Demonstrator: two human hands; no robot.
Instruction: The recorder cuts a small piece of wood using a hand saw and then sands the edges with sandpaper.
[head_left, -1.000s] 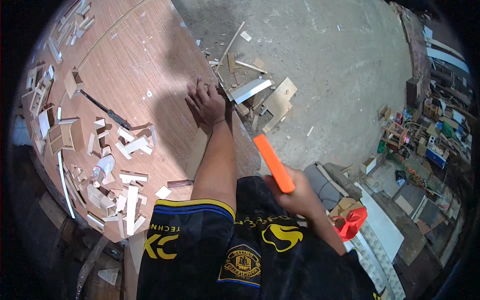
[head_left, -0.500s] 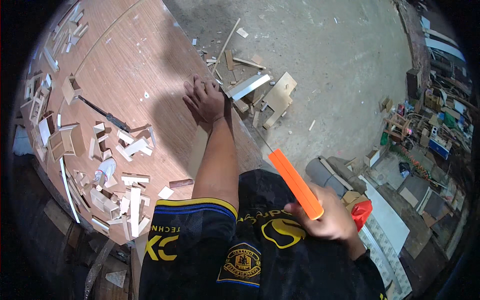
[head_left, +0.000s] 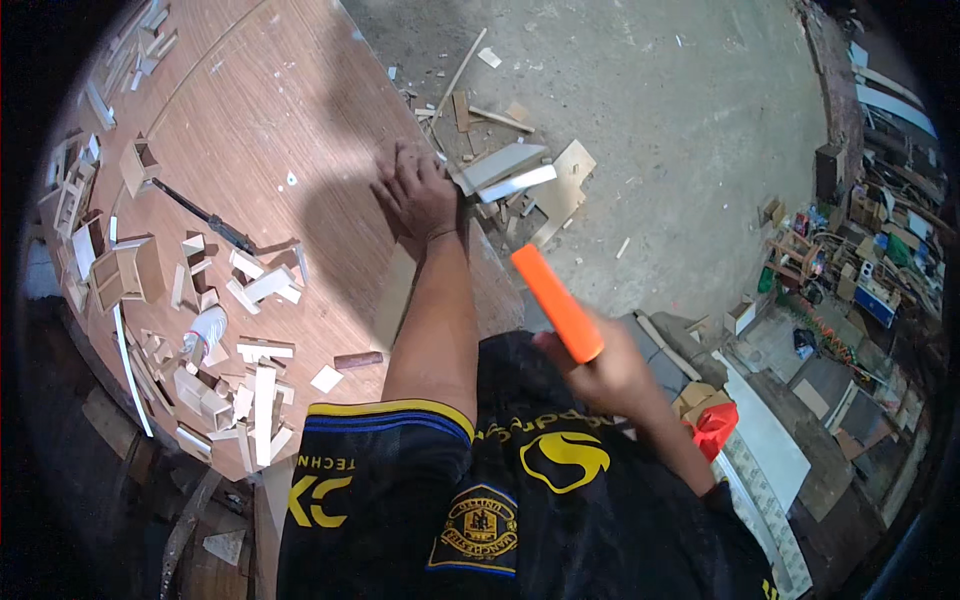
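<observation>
My left hand (head_left: 425, 195) lies flat with fingers apart near the table's right edge, pressing on a long pale wooden board (head_left: 394, 300) that runs back under my forearm. Just past my fingers, a pale wood piece (head_left: 505, 163) juts over the edge. Beside it, a bright narrow strip (head_left: 518, 184) hangs at an angle above the floor; whether the two still touch I cannot tell. Closed round the orange handle of a handsaw (head_left: 558, 305) is my right hand (head_left: 605, 370), held in front of my chest and blurred. The saw's thin blade hardly shows.
The brown wood-grain table (head_left: 290, 120) carries cut wood pieces, small box shapes (head_left: 128, 272), a dark slim tool (head_left: 215, 228) and a white roll (head_left: 208, 328). Offcuts (head_left: 570, 185) litter the concrete floor. At right lie a red bag (head_left: 714, 430), boards and clutter.
My right hand has moved up and left with the saw. Beyond the edge, the bright strip has come apart sideways from the pale piece. The left hand stays in place.
</observation>
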